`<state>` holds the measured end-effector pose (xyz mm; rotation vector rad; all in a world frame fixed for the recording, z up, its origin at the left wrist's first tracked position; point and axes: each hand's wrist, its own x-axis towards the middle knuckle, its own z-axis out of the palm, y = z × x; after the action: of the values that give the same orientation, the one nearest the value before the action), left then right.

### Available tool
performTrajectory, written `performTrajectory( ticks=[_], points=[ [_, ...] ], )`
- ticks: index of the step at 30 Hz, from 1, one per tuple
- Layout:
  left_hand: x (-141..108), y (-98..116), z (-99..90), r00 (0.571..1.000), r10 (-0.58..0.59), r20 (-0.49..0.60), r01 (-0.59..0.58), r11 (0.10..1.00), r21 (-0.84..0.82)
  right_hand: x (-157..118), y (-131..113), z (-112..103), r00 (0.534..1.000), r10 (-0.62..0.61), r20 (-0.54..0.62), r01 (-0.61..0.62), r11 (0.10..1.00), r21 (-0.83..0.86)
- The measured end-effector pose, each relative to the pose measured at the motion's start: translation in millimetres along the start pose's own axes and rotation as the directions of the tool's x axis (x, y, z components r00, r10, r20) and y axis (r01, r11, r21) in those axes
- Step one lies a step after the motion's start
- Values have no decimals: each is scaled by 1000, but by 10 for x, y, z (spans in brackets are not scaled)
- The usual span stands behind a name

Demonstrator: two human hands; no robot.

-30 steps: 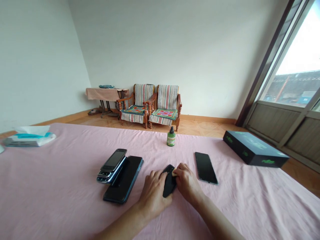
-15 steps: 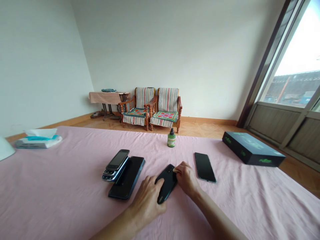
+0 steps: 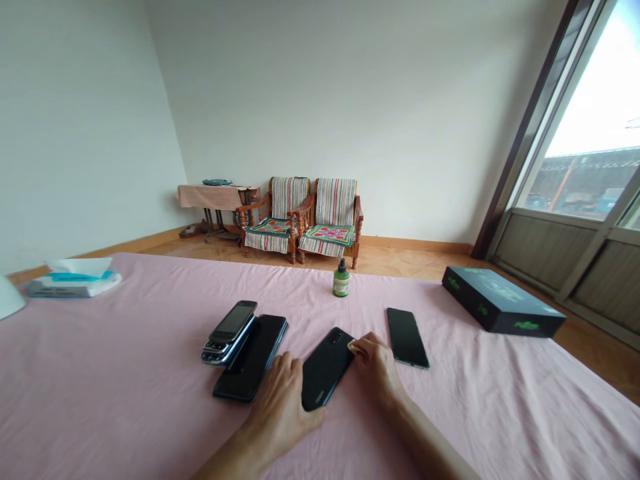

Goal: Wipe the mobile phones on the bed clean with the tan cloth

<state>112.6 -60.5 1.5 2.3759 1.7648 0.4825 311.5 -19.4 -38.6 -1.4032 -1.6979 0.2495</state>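
Note:
A dark phone [image 3: 327, 367] lies back side up and slanted on the pink cloth, its camera block at the far end. My left hand [image 3: 283, 393] holds it along its left edge and near end, thumb at the bottom corner. Beside its upper right edge, my right hand [image 3: 377, 363] pinches a small pale cloth or pad [image 3: 354, 347] that meets the phone's edge. Left of my hands, a small slider phone [image 3: 234, 321] rests on other phones, next to a larger black phone [image 3: 254, 360]. Another black phone [image 3: 407, 337] lies to the right.
A green bottle [image 3: 341, 280] stands beyond the phones. A black box [image 3: 503, 300] sits at the right, and a tissue pack [image 3: 75, 280] at the far left of the pink cloth [image 3: 165, 293]. Two wooden chairs [image 3: 327, 207] stand by the wall.
The phone between my hands now lies flatter with more of its back showing. My left hand has shifted left and its thumb has moved off the back to the lower corner.

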Motion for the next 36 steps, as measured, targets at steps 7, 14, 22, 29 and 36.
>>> performTrajectory(
  ticks=[7,14,22,29,36],
  points=[
    [72,-42,127,983,9,-184,-22,997,-73,-53,-63,11,999,-8,32,6,999,43],
    [62,-177,172,937,108,-334,-127,991,-37,-98,-117,30,998,-7,65,4,998,57],
    [18,-135,171,891,242,-385,-290,954,-71,-112,-117,56,997,-27,74,21,997,76],
    [-64,-7,281,899,304,-314,-337,940,-55,-117,-134,52,995,-39,90,33,997,74],
    [-117,23,264,947,274,-170,-286,957,-52,-135,-159,87,994,-37,102,28,996,84]
  ],
)
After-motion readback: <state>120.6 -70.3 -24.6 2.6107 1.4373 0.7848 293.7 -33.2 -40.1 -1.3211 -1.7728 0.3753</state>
